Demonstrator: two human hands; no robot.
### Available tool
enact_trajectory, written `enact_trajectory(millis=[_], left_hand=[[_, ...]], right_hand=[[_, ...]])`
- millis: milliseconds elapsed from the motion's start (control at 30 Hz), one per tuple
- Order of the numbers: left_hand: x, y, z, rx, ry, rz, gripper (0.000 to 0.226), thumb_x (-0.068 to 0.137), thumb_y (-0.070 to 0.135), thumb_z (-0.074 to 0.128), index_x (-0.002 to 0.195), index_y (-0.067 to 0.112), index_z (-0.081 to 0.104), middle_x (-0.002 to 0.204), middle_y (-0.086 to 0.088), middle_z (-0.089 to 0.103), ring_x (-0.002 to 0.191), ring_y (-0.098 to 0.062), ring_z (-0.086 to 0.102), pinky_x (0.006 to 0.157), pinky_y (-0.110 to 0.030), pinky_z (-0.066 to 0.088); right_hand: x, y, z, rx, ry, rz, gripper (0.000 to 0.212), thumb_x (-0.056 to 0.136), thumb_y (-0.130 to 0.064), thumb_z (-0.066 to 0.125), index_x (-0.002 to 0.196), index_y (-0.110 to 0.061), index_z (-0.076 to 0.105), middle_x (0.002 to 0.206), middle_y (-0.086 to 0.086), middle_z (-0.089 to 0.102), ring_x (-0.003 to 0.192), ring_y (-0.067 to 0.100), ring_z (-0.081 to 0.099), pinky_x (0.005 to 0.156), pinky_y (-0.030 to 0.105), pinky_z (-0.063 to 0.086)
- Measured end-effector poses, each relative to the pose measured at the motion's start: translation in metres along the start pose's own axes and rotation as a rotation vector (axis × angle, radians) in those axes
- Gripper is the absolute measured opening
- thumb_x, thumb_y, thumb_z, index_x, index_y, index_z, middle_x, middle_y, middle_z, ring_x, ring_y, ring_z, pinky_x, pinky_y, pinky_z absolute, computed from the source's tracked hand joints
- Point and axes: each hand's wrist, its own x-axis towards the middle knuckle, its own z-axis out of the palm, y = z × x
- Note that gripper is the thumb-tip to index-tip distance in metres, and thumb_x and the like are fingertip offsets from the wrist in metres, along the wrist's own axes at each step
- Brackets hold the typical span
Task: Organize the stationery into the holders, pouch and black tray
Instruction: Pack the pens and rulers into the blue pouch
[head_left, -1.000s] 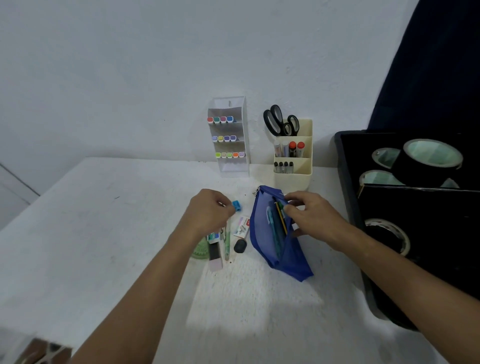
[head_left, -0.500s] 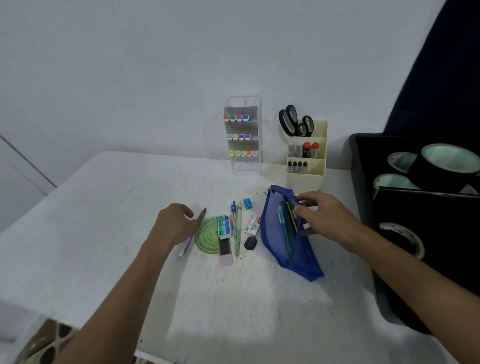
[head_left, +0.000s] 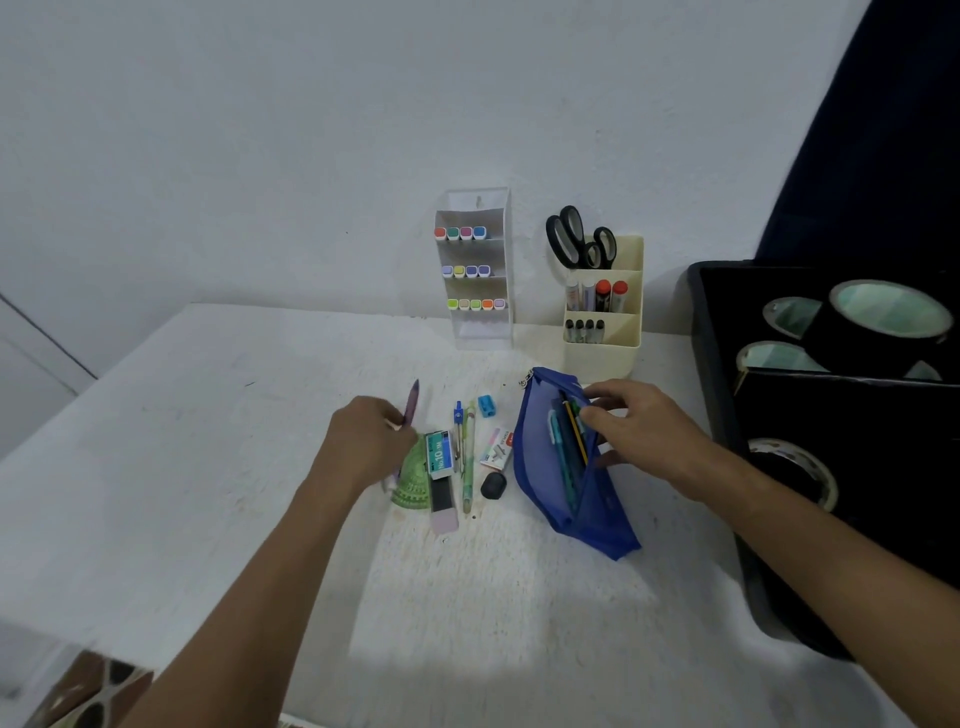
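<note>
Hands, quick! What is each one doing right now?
Left hand: grips the purple pen.
Right hand: pinches the blue pouch open at its edge.

One readable label on the worktop

A small teal-and-white cardboard staples box (head_left: 438, 454) is showing "No.10-1M" in white print along its face; the red-and-white paper packet (head_left: 497, 446) beside the pens is carrying print too small and blurred to read.
</note>
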Motion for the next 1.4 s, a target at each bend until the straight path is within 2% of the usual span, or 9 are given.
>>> enact_trajectory(millis=[167,433,667,833,933,1167,1267,1333,1400], left_hand=[[-0.010,0.052,-0.011,-0.262,-0.138,0.042,0.014,0.081,0.012,0.062,0.075,0.007,0.074,0.071,-0.013,0.072,0.054,-0.018,0.064,0.051,-0.025,0.055],[-0.025,0.090,0.025,-0.344,-0.479,0.015,0.022,0.083,0.014,0.065,0.084,-0.008,0.070,0.066,-0.014,0.061,0.048,-0.018,0.056,0.045,-0.021,0.048],[-0.025,0.104,0.050,-0.404,-0.394,0.116,0.018,0.087,0.020,0.063,0.087,0.005,0.072,0.075,-0.013,0.071,0.063,-0.020,0.068,0.071,-0.036,0.061],[-0.018,0.097,0.041,-0.427,-0.329,0.098,0.015,0.086,0.007,0.060,0.098,0.004,0.070,0.082,-0.017,0.071,0.058,-0.018,0.064,0.054,-0.026,0.058],[-0.009,0.086,0.034,-0.392,-0.247,0.076,0.020,0.084,0.007,0.061,0.103,0.004,0.068,0.079,-0.010,0.069,0.056,-0.016,0.063,0.053,-0.026,0.056],[0.005,0.069,0.031,0.035,-0.137,0.061,0.021,0.084,0.017,0.065,0.104,0.010,0.067,0.101,-0.009,0.069,0.082,-0.022,0.065,0.068,-0.027,0.051],[0.000,0.065,0.037,0.209,-0.152,0.060,0.007,0.083,0.017,0.066,0.081,0.012,0.061,0.080,-0.004,0.061,0.071,-0.017,0.056,0.057,-0.025,0.042],[-0.003,0.061,0.045,0.292,-0.139,0.073,0.027,0.081,0.016,0.065,0.064,0.014,0.044,0.064,0.000,0.046,0.058,-0.014,0.047,0.047,-0.023,0.033],[-0.009,0.060,0.049,0.373,-0.111,0.101,0.022,0.082,0.016,0.064,0.070,0.014,0.045,0.070,0.001,0.047,0.062,-0.015,0.048,0.049,-0.023,0.035]], right_hand=[[-0.001,0.000,-0.001,0.004,-0.002,-0.004,0.038,0.095,-0.023,0.055,0.132,-0.020,0.050,0.120,0.002,0.057,0.083,0.016,0.065,0.061,0.026,0.059],[-0.002,0.000,-0.003,-0.009,-0.002,-0.017,0.037,0.095,-0.024,0.054,0.131,-0.020,0.050,0.118,0.001,0.056,0.084,0.016,0.065,0.060,0.023,0.058],[-0.002,-0.001,-0.004,-0.011,0.003,-0.037,0.035,0.095,-0.023,0.053,0.129,-0.019,0.052,0.116,0.002,0.058,0.084,0.017,0.067,0.063,0.026,0.060],[-0.002,-0.001,-0.004,-0.020,0.010,-0.027,0.036,0.095,-0.023,0.054,0.131,-0.020,0.051,0.117,0.001,0.057,0.084,0.017,0.066,0.065,0.029,0.061],[0.000,0.000,-0.003,-0.029,0.012,-0.020,0.037,0.095,-0.025,0.054,0.131,-0.020,0.051,0.118,0.000,0.057,0.083,0.017,0.066,0.063,0.027,0.060],[-0.001,0.000,-0.004,-0.018,0.004,-0.018,0.037,0.095,-0.024,0.053,0.132,-0.019,0.051,0.119,0.000,0.057,0.081,0.017,0.066,0.063,0.027,0.060],[-0.002,0.000,-0.004,-0.024,0.004,-0.017,0.037,0.095,-0.024,0.053,0.132,-0.020,0.051,0.119,0.001,0.057,0.081,0.018,0.067,0.065,0.029,0.061],[-0.002,0.000,-0.004,-0.025,0.001,-0.023,0.037,0.096,-0.024,0.053,0.132,-0.020,0.051,0.118,0.000,0.056,0.082,0.018,0.067,0.064,0.028,0.061],[-0.002,0.000,-0.003,-0.030,0.003,-0.026,0.037,0.096,-0.024,0.053,0.132,-0.020,0.051,0.117,0.000,0.056,0.081,0.017,0.067,0.063,0.026,0.060]])
